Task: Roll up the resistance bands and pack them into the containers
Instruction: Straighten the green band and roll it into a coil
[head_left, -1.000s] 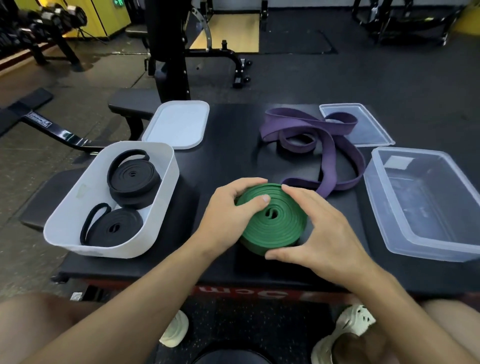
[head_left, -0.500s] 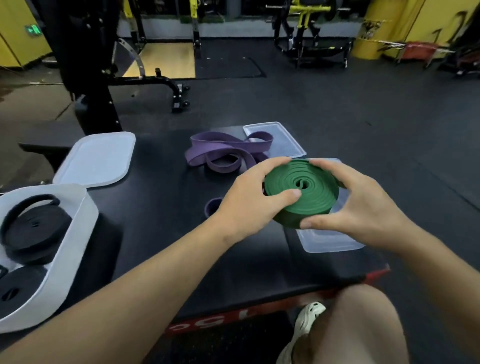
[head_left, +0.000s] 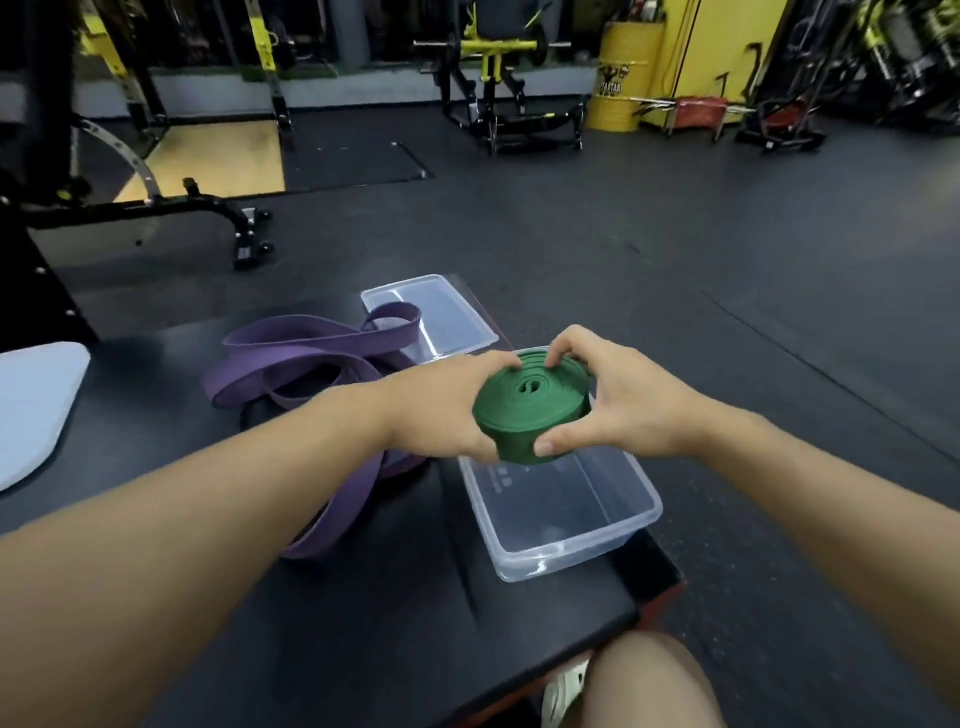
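Note:
A rolled green resistance band (head_left: 530, 408) hangs tilted in the air above the far end of a clear plastic container (head_left: 566, 525). My left hand (head_left: 441, 410) grips its left side and my right hand (head_left: 618, 400) grips its right side, thumb on the front edge and fingers on top. The container stands at the right edge of the black table (head_left: 374, 623) with nothing in it. An unrolled purple resistance band (head_left: 306, 358) lies in loose loops on the table to the left of the container, partly under my left forearm.
The container's clear lid (head_left: 447, 312) lies at the table's far edge behind the purple band. A white lid (head_left: 31, 410) lies at the far left. My knee (head_left: 649, 680) shows below the table's right corner. Gym machines stand on the dark floor beyond.
Both hands lifted the green roll off the table and carried it right, over the clear container. The view swung right, so the white bin with the black rolls left the frame.

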